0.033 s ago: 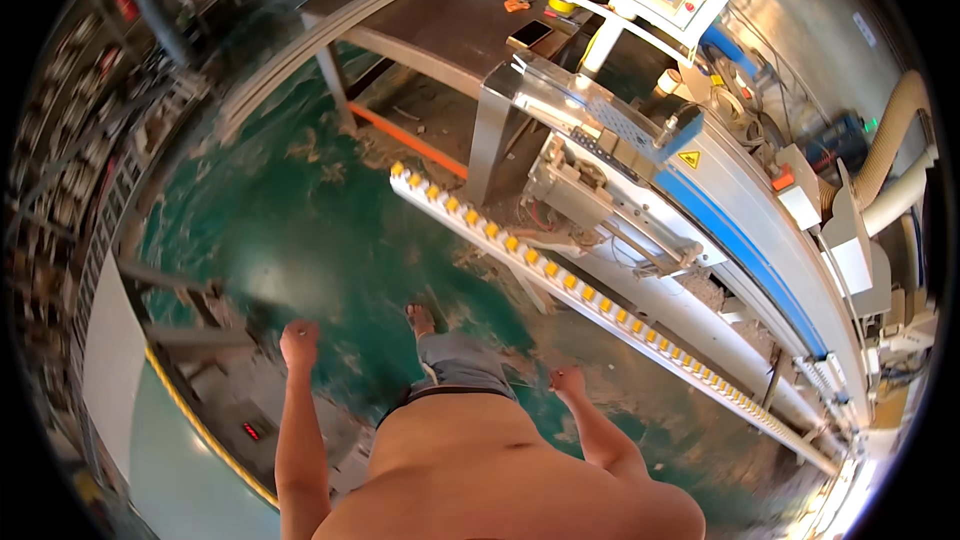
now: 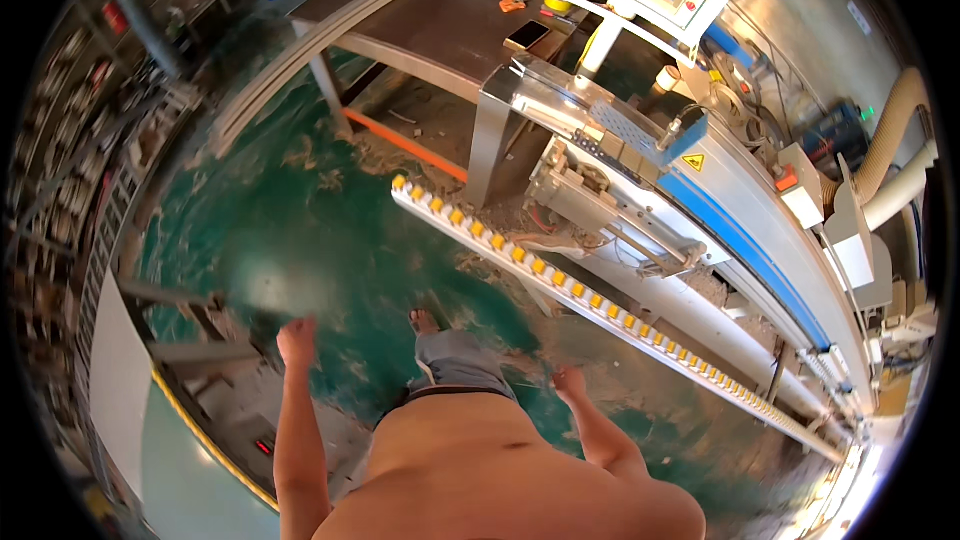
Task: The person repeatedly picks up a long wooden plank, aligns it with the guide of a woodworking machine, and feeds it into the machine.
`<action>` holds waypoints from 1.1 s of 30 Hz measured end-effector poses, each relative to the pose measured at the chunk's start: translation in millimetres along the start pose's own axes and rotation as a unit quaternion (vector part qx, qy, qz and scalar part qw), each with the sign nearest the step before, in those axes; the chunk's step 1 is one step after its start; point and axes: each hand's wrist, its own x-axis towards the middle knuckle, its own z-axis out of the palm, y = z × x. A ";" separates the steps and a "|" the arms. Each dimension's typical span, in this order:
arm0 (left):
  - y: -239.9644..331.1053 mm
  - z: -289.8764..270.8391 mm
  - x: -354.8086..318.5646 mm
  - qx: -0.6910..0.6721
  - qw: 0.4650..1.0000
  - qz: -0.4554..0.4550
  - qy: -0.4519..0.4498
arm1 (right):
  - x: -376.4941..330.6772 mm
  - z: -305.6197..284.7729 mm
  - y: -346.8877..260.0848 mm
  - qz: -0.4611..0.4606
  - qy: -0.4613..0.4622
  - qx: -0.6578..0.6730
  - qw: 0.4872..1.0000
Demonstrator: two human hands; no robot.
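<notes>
We see our left hand (image 2: 297, 342) loosely curled and holding nothing, over the green dusty workshop floor (image 2: 300, 230). Our right hand (image 2: 570, 383), fingers also curled and bare, hangs nearest the long white roller rail with yellow wheels (image 2: 560, 285). Best to step carefully around the sawdust.
</notes>
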 end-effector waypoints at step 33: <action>151.4 -89.0 441.9 -0.116 0.774 0.294 -0.549 | 204.6 -36.8 -765.5 0.205 0.307 0.236 0.899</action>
